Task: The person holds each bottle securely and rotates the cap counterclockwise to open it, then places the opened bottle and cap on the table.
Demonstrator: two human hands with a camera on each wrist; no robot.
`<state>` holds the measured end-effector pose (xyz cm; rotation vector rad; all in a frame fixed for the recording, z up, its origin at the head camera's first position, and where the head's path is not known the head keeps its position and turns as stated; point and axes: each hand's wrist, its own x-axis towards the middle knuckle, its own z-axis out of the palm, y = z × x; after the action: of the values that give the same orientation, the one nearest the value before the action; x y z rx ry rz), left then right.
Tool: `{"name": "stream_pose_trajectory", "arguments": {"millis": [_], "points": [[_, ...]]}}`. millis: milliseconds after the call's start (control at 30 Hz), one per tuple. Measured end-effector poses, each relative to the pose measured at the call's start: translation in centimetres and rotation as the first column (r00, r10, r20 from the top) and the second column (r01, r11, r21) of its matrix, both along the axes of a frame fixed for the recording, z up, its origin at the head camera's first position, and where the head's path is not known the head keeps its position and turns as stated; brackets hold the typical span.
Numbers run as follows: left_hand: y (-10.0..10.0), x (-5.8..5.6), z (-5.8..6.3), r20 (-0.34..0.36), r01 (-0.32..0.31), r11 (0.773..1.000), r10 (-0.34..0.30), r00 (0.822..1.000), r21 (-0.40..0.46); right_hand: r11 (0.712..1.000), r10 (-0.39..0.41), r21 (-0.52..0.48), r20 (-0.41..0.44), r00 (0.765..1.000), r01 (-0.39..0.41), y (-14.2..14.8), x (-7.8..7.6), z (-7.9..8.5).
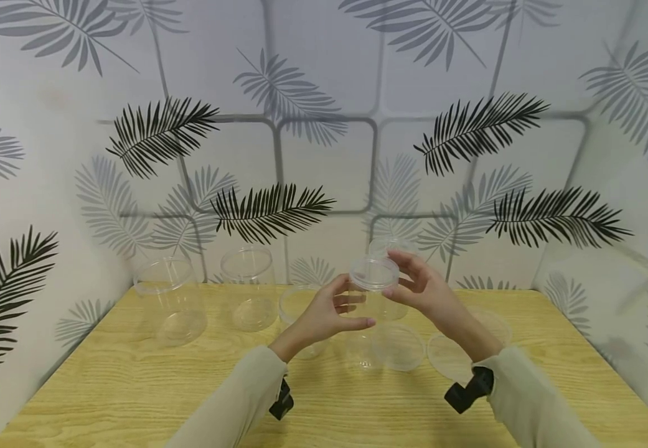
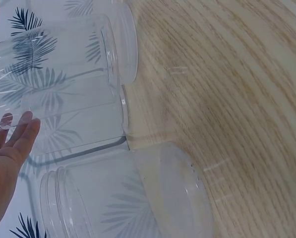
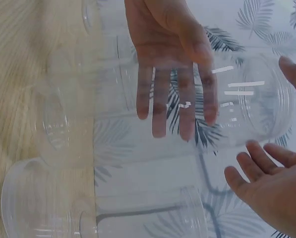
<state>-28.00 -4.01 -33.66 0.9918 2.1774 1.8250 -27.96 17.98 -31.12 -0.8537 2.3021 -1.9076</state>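
Both hands are at a clear plastic jar (image 1: 364,339) that stands upright near the table's middle. My left hand (image 1: 324,314) grips its body from the left, long fingers along the far side, thumb on the near side. Those fingers (image 3: 160,101) show through the clear wall in the right wrist view. My right hand (image 1: 427,295) holds the jar's thick round top (image 1: 375,274) between thumb and fingers, from the right. In the left wrist view, the left fingertips (image 2: 29,126) lie at the jar's side.
Left of the hands stand two clear jars, one far left (image 1: 172,317) and one nearer (image 1: 249,295). Another jar (image 2: 108,203) is beside the left wrist. Behind the right hand is a further jar (image 3: 152,218). Clear discs (image 1: 401,347) lie on the wooden table (image 1: 133,386) at right.
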Motion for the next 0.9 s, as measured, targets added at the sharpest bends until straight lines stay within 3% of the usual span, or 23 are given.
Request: {"name": "stream_pose_trajectory", "arguments": {"millis": [200,367,567,733,900], "points": [[0.0,0.0,0.1,-0.003,-0.009,1.0,0.009,1.0,-0.011,0.997,-0.07,0.024,0.002,0.998,0.07,-0.8,0.4,0.0],[0.0,0.1,0.1,0.004,-0.007,1.0,0.007,1.0,-0.013,0.999,-0.043,0.019,-0.009,0.999,0.043,-0.6,0.2,0.0],[-0.1,0.0,0.0,0.008,0.002,1.0,-0.002,1.0,-0.012,0.99,0.14,-0.037,0.004,0.99,-0.14,0.2,-1.3,-0.4],[-0.1,0.1,0.0,0.021,0.031,1.0,-0.031,0.999,0.004,0.943,0.325,-0.087,0.036,0.945,-0.321,0.8,-2.2,-0.3],[-0.1,0.2,0.1,0.017,0.035,0.999,-0.035,0.999,0.0,0.914,0.399,-0.099,0.063,0.915,-0.392,1.1,-2.4,0.0]]}}
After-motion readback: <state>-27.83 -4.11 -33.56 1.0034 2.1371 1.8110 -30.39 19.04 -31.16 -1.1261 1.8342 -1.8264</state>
